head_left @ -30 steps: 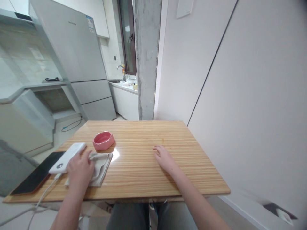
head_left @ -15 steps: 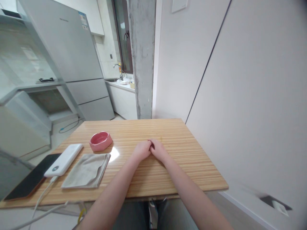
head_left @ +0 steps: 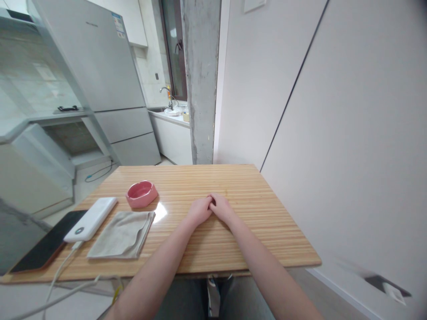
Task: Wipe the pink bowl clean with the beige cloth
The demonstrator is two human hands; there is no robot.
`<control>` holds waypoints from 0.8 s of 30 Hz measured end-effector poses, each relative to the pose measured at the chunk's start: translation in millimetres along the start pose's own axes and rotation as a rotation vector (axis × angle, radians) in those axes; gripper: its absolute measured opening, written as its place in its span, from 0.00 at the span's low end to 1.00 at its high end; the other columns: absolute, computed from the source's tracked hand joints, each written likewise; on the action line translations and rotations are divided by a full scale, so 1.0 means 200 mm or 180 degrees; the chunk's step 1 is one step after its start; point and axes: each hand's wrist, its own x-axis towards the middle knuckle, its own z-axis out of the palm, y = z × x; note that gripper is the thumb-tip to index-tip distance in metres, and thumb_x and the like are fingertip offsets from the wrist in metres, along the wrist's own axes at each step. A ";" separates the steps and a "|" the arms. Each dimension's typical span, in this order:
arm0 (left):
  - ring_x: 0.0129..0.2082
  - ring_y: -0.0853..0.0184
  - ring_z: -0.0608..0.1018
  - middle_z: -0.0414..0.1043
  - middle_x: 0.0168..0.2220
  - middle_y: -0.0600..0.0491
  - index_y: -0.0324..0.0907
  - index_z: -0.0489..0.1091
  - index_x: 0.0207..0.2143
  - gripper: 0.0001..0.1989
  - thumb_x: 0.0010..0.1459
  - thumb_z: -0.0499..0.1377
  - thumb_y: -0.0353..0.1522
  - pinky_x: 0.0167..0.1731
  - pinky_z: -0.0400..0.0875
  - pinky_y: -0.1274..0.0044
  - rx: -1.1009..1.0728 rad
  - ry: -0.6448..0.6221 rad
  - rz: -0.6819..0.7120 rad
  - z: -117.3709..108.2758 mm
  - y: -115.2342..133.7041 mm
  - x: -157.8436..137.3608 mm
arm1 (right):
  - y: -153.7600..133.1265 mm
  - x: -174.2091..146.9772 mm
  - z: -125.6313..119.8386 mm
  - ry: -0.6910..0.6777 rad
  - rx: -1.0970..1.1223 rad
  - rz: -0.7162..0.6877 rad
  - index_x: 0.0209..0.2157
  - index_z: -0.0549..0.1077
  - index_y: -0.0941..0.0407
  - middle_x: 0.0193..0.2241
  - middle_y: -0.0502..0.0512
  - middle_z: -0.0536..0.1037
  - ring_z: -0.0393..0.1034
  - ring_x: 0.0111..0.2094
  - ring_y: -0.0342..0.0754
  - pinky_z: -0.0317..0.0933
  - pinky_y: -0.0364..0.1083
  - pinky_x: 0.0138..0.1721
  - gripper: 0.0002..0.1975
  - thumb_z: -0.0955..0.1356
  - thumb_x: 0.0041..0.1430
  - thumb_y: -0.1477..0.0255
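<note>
My left hand [head_left: 199, 210] and my right hand [head_left: 220, 207] rest together near the middle of the wood-grain table [head_left: 267, 231], touching at the fingers. Both are closed, with fingers curled in, and I see nothing held in either one. To their left lies a folded grey cloth [head_left: 122, 235]. Behind the cloth stands a pink ashtray [head_left: 142, 195] with notches in its rim. A white power bank [head_left: 90, 220] with a cable plugged into its near end lies further left, partly over a dark flat board [head_left: 43, 244].
Beyond the table rise a grey concrete column [head_left: 202, 84] and a silver fridge [head_left: 103, 62]. A white wall [head_left: 333, 133] runs along the right side. The white cable [head_left: 60, 271] hangs over the table's front left edge.
The view has shifted very slightly. My hands stay joined in the same place, and the things on the table have not moved.
</note>
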 end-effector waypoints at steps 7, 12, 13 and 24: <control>0.41 0.64 0.76 0.75 0.44 0.49 0.43 0.68 0.46 0.16 0.54 0.53 0.27 0.41 0.68 0.75 -0.0079 0.0112 0.0275 -0.08 -0.02 -0.01 | -0.01 -0.01 -0.02 0.0035 -0.0028 0.0028 0.35 0.71 0.56 0.32 0.53 0.74 0.66 0.35 0.46 0.61 0.46 0.41 0.11 0.61 0.50 0.79; 0.46 0.59 0.71 0.70 0.46 0.43 0.37 0.63 0.52 0.20 0.56 0.47 0.25 0.48 0.62 0.66 0.0478 0.1306 -0.0419 -0.40 -0.24 -0.16 | 0.04 0.00 -0.04 0.0581 0.0141 0.0079 0.43 0.68 0.58 0.37 0.55 0.72 0.66 0.34 0.45 0.62 0.47 0.42 0.16 0.60 0.52 0.77; 0.47 0.57 0.70 0.70 0.45 0.43 0.38 0.64 0.50 0.18 0.56 0.49 0.28 0.50 0.59 0.62 0.0830 0.1638 -0.0871 -0.45 -0.31 -0.21 | 0.05 0.01 -0.04 0.0714 0.0193 0.0148 0.43 0.68 0.58 0.37 0.56 0.72 0.66 0.34 0.45 0.62 0.47 0.41 0.16 0.60 0.53 0.77; 0.40 0.55 0.73 0.72 0.36 0.39 0.35 0.67 0.35 0.14 0.59 0.46 0.34 0.44 0.63 0.64 0.1200 0.1110 -0.1631 -0.47 -0.70 -0.38 | 0.11 0.03 -0.04 0.0843 0.0250 0.0694 0.41 0.70 0.56 0.34 0.53 0.74 0.67 0.32 0.45 0.63 0.47 0.40 0.14 0.60 0.52 0.76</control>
